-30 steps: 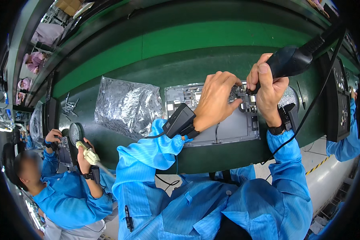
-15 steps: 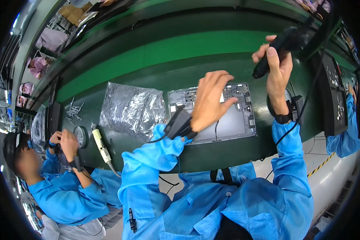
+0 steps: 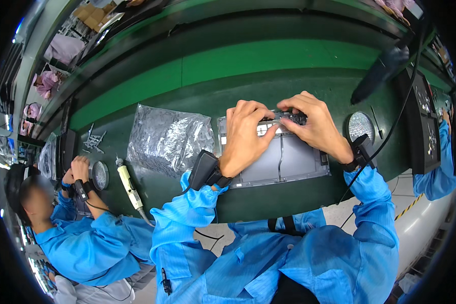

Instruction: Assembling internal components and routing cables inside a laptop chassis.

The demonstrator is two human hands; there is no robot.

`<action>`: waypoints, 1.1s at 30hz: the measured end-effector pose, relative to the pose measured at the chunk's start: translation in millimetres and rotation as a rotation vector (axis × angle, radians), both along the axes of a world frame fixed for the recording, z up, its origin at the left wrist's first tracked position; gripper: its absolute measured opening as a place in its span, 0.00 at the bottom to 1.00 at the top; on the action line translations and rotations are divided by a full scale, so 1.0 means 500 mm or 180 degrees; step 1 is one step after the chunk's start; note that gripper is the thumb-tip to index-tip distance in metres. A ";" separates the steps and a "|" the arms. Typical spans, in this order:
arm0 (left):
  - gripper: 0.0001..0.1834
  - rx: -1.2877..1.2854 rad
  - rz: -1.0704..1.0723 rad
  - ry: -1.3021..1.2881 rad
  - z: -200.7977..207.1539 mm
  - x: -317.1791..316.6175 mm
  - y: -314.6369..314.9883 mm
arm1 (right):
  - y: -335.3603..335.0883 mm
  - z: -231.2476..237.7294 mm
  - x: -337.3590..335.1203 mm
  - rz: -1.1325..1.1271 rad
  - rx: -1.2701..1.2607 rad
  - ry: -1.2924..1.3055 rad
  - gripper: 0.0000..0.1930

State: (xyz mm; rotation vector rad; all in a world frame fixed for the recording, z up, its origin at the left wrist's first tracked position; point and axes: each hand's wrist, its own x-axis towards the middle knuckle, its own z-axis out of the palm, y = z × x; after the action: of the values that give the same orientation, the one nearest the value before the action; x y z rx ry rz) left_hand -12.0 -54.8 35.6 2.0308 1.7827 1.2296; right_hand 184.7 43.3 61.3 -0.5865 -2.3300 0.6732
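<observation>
An opened laptop chassis (image 3: 304, 162) in grey lies on the bench in front of me, with a cable running down its middle. At its far edge both my hands pinch a dark circuit board (image 3: 297, 118). My left hand (image 3: 245, 133) bends over the board's left part, fingertips and thumb closing on it. My right hand (image 3: 316, 124) grips the right end between thumb and fingers. Much of the board is hidden under my fingers. The black electric screwdriver (image 3: 380, 73) hangs free at the upper right, apart from my hands.
Left of the chassis lies a clear plastic bag (image 3: 169, 139). Beyond it are a pale electric screwdriver (image 3: 129, 185), a round dish (image 3: 100, 175) and loose strips (image 3: 93, 138). Another round dish (image 3: 361, 126) and a black tray (image 3: 423, 121) stand right. A co-worker (image 3: 86, 238) sits left.
My right hand has let go of the black electric screwdriver and come down to the circuit board. My left hand has shifted slightly left and closed on it. The chassis has slid slightly.
</observation>
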 end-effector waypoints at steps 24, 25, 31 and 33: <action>0.08 -0.0123 0.0142 -0.0207 -0.021 0.050 0.059 | 0.035 -0.002 0.014 -0.0424 -0.1158 -0.0107 0.06; 0.08 -0.0153 0.0158 -0.0197 -0.020 0.052 0.062 | 0.034 0.001 0.018 -0.0433 -0.1296 -0.0191 0.06; 0.07 -0.0269 0.0103 -0.0513 -0.020 0.057 0.072 | 0.040 -0.018 0.027 -0.0405 -0.1279 0.0398 0.05; 0.06 -0.0266 0.0120 -0.0557 -0.024 0.059 0.075 | 0.043 -0.015 0.029 -0.0442 -0.1285 0.0319 0.04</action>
State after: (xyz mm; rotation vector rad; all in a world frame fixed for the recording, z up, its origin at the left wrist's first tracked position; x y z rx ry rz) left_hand 17.3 -17.2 23.6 1.7935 1.7663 1.2773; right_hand 199.2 64.9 53.8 -0.8628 -2.0481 1.0900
